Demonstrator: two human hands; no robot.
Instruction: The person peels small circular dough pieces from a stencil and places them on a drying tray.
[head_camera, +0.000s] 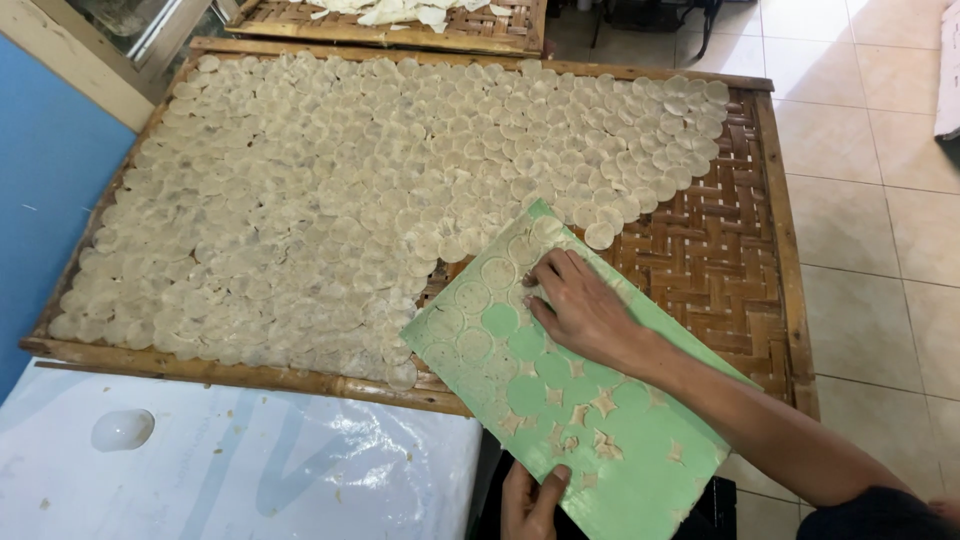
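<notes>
A green board (560, 400) lay tilted across the near right corner of a woven bamboo tray (740, 260), its far end resting over the tray's weave and its near end reaching toward the person. Thin, pale round discs (497, 272) of dough sat on the far half of the board; nearer in, only green circles and star-shaped scraps (603, 402) of dough showed. The right hand (578, 305) lay palm down on the board's far part, fingers bent, their tips pressing at the edge of one disc, perhaps pinching it, though the view was too poor to be sure. The left hand (530, 500) gripped the board's near edge, thumb on top and fingers curled beneath. The tray carried a dense layer of overlapping translucent discs (350, 190) over most of its surface, with bare weave to the right beside the board. Beyond it lay a second bamboo tray (480, 30) holding pale pieces. A sheet of clear plastic (240, 460) covered the table near the person on the left. Beige floor tiles (870, 150) lay to the right, and a blue wall (40, 190) to the left.
</notes>
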